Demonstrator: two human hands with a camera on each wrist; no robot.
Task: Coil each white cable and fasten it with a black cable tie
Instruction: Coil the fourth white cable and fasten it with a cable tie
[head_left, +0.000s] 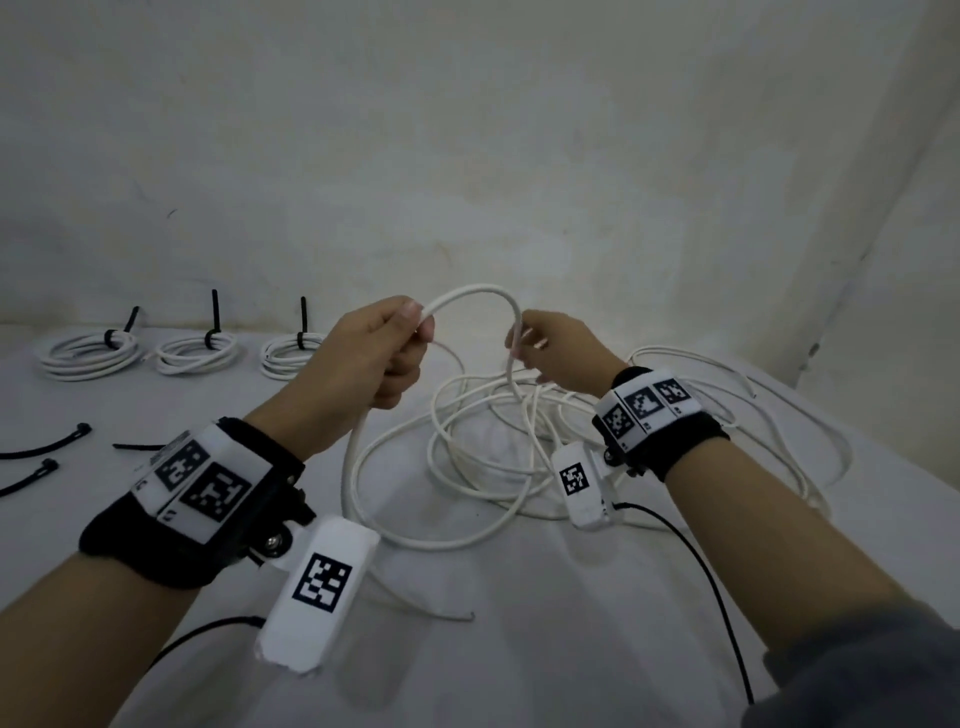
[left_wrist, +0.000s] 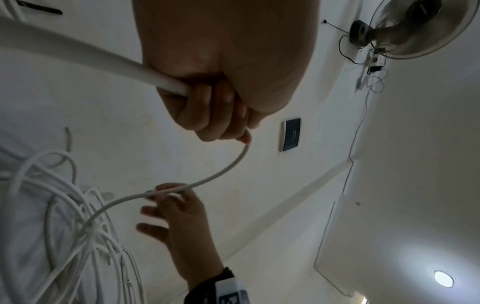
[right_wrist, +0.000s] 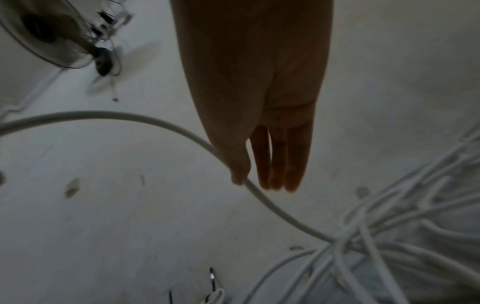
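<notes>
While both hands (head_left: 457, 353) grip one white cable (head_left: 480, 296), three tied coils (head_left: 195, 353) and three loose ties (head_left: 49, 447) lie left.

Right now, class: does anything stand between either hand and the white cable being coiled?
Nothing visible does. The left hand already grips the white cable, and the right hand touches the same arch. Other loose cables lie tangled below on the table.

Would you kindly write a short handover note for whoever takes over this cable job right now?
Left hand: grips the white cable, fingers curled round it.
Right hand: pinches the same cable further along, other fingers straight.
An arch of cable runs between the hands; the rest lies in a loose tangle on the table.
Done: three tied coils at far left.
Left: coil this cable, then fasten it with a loose tie.
</notes>
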